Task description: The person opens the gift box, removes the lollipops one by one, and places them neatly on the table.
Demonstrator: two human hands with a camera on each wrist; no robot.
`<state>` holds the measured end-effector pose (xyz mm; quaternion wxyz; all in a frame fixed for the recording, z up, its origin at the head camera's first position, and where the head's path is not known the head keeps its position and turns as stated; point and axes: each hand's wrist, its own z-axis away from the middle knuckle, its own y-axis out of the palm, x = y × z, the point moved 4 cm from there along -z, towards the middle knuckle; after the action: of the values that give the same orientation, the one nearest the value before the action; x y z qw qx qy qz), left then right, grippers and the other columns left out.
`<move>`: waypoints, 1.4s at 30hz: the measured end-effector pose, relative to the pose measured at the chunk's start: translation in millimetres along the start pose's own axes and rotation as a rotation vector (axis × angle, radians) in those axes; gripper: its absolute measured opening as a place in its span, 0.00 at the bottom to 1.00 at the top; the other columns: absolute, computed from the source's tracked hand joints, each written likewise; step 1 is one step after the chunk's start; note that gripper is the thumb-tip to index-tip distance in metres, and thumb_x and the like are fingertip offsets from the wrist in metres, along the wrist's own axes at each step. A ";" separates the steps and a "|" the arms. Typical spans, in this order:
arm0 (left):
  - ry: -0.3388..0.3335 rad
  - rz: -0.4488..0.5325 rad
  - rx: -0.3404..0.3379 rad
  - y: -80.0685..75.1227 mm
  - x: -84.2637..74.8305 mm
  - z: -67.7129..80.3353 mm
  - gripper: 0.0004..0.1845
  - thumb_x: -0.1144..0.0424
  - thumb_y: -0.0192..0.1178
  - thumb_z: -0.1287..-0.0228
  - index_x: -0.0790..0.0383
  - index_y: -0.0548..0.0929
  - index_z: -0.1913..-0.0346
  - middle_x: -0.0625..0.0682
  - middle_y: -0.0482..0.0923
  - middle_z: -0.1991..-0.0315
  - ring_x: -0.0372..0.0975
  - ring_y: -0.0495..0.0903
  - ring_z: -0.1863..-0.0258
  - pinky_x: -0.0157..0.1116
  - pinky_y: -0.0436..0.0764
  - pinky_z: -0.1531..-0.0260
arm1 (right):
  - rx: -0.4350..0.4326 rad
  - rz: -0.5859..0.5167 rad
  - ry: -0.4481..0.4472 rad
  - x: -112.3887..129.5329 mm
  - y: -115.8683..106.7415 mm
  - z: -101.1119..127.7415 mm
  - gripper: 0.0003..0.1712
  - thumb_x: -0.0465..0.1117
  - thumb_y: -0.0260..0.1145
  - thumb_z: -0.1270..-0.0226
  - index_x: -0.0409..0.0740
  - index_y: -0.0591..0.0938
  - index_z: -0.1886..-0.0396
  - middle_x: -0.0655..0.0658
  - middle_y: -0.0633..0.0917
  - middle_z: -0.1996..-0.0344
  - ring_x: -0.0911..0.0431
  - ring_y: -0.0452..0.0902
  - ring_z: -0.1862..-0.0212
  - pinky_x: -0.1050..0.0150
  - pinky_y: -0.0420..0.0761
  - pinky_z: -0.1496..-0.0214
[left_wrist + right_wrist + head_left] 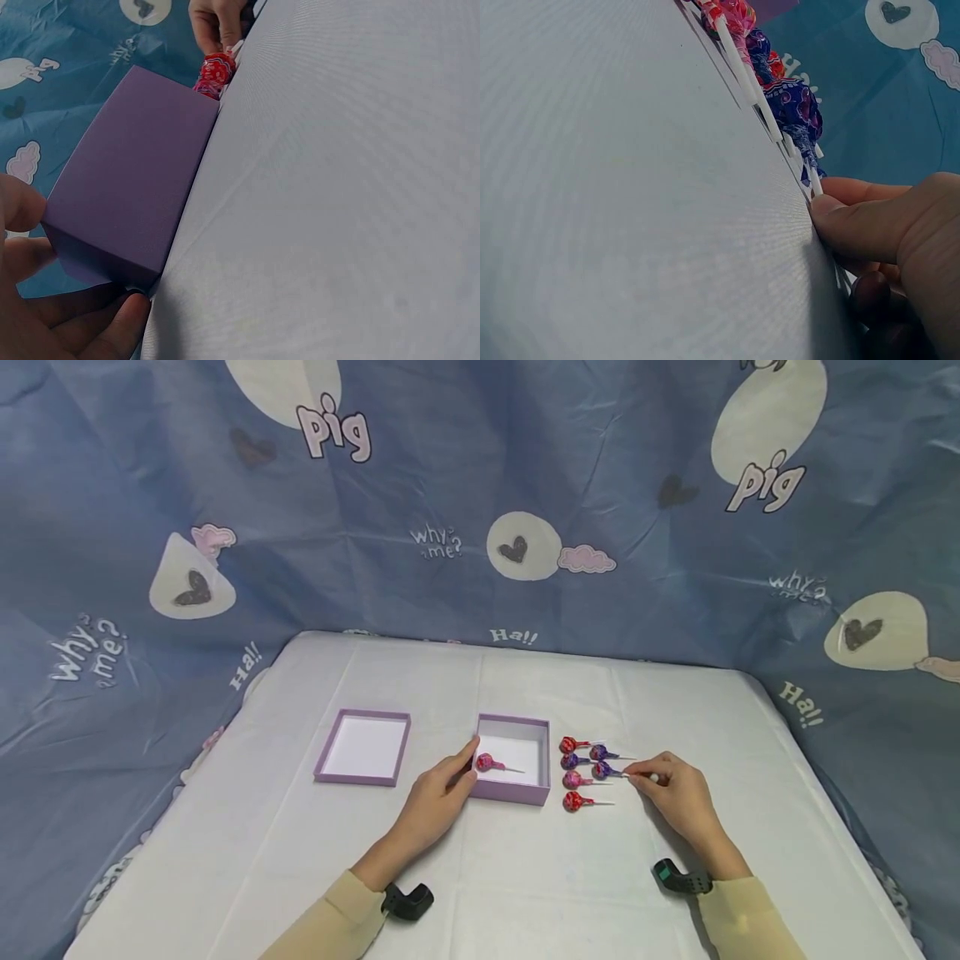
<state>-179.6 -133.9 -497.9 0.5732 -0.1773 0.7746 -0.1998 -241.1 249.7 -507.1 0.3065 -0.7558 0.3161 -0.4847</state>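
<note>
An open purple box (512, 791) with a white inside stands mid-table, holding one pink lollipop (489, 762). My left hand (437, 795) grips the box at its left side, the thumb near the front corner; the left wrist view shows those fingers against the end of the purple box (131, 172). To the right of the box, my right hand (677, 789) pinches the stick of a purple lollipop (603, 770) between thumb and fingertips. That purple lollipop (796, 112) lies low, close to the cloth. Beside it lie red lollipops (573, 802), a pink lollipop (573, 779) and other purple lollipops (572, 761).
A shallow purple lid (363, 747), white inside up, lies left of the box. White cloth (525, 877) covers the table. Behind and around it hangs a blue printed curtain (420, 468). Each wrist wears a black strapped device (407, 902).
</note>
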 end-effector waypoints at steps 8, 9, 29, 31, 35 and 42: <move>-0.003 -0.008 -0.013 -1.2 0.9 0.2 0.27 0.57 0.58 0.25 0.42 0.70 0.26 0.47 0.79 0.38 0.38 0.74 0.37 0.44 0.75 0.37 | 0.014 -0.010 0.012 -1.1 3.6 -0.3 0.07 0.36 0.77 0.40 0.55 0.92 0.66 0.56 0.81 0.71 0.58 0.68 0.73 0.66 0.66 0.74; -0.002 -0.008 -0.013 -0.9 0.6 0.2 0.27 0.57 0.58 0.25 0.43 0.69 0.26 0.47 0.79 0.38 0.38 0.74 0.36 0.44 0.75 0.37 | 0.015 -0.007 0.010 -1.4 3.5 -0.1 0.07 0.36 0.77 0.40 0.56 0.92 0.66 0.56 0.81 0.71 0.58 0.68 0.73 0.66 0.66 0.73; -0.006 0.012 0.012 -2.3 0.3 0.5 0.27 0.56 0.57 0.24 0.44 0.69 0.25 0.49 0.78 0.37 0.38 0.74 0.37 0.44 0.75 0.37 | 0.039 0.005 0.035 -2.5 3.7 0.9 0.09 0.37 0.77 0.40 0.56 0.92 0.63 0.54 0.82 0.70 0.57 0.69 0.71 0.65 0.67 0.73; -0.004 0.009 0.006 -2.8 0.3 -0.3 0.27 0.56 0.57 0.24 0.44 0.70 0.25 0.49 0.78 0.37 0.39 0.74 0.37 0.44 0.75 0.37 | 0.046 0.005 0.033 -1.4 2.9 0.1 0.09 0.37 0.77 0.41 0.55 0.91 0.62 0.54 0.82 0.69 0.57 0.70 0.71 0.66 0.68 0.72; 0.006 0.004 0.001 -0.7 0.1 -1.1 0.27 0.56 0.57 0.25 0.44 0.69 0.25 0.49 0.79 0.38 0.39 0.74 0.37 0.45 0.75 0.37 | 0.067 0.008 0.044 0.6 -4.9 -0.3 0.13 0.35 0.78 0.43 0.52 0.90 0.58 0.52 0.82 0.66 0.55 0.70 0.69 0.66 0.68 0.72; 0.009 -0.007 -0.005 0.9 0.0 1.8 0.27 0.55 0.57 0.25 0.43 0.69 0.25 0.51 0.79 0.38 0.38 0.74 0.37 0.45 0.76 0.39 | 0.095 -0.023 0.073 3.3 -16.2 0.5 0.17 0.35 0.77 0.42 0.50 0.89 0.52 0.49 0.84 0.61 0.54 0.70 0.70 0.67 0.69 0.77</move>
<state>-177.9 -133.4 -498.8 0.5688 -0.1804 0.7770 -0.2007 -236.6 257.2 -493.0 0.3247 -0.7258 0.2948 -0.5300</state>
